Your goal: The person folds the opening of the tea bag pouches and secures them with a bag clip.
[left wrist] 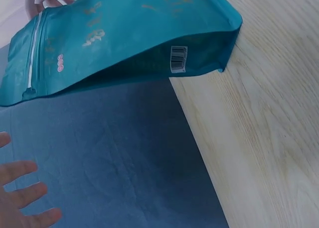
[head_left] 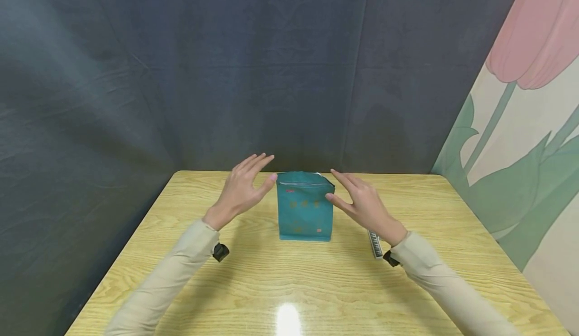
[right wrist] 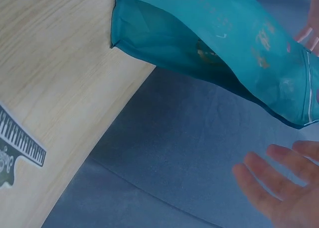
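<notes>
On the wooden table (head_left: 316, 275), a teal pouch (head_left: 304, 218) stood upright between the left hand (head_left: 239, 190) and the right hand (head_left: 367, 208), both with fingers stretched out; a comb (head_left: 375, 245) lay at the pouch's right.

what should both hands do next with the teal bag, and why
Probably ease the left hand and right hand inward to steady the teal bag by its upper sides: it stands upright between them, both hover near its top, and neither grips it.
</notes>
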